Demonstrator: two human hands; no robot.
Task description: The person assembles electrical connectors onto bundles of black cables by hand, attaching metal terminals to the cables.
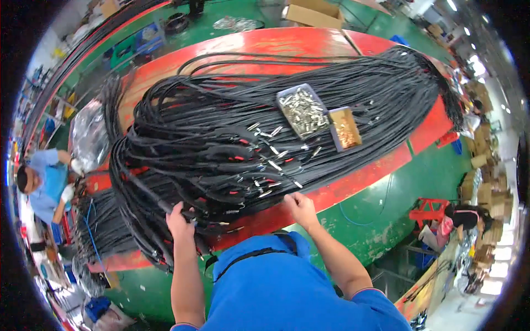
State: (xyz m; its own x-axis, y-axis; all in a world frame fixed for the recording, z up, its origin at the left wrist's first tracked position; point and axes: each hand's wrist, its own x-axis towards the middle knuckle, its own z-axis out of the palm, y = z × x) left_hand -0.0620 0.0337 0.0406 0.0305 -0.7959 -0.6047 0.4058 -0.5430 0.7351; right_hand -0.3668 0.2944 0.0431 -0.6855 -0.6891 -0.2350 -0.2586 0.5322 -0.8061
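While the left hand (179,218) is closed around a thick strand of black cable at the lower left of the frame, the right hand (301,205) is laid with fingers loosely spread on the near edge of the cable bundle (232,127), gripping nothing that can be made out. Many cable ends fitted with silver terminals (273,164) are seen just above the right hand, which suggests that a good share has been fitted; how many ends are left bare cannot be told. Further up, a grey tray of silver terminals (302,112) and a box of brass-coloured parts (345,128) are rested on the bundle, both well filled. All is carried by the red counter (353,179).
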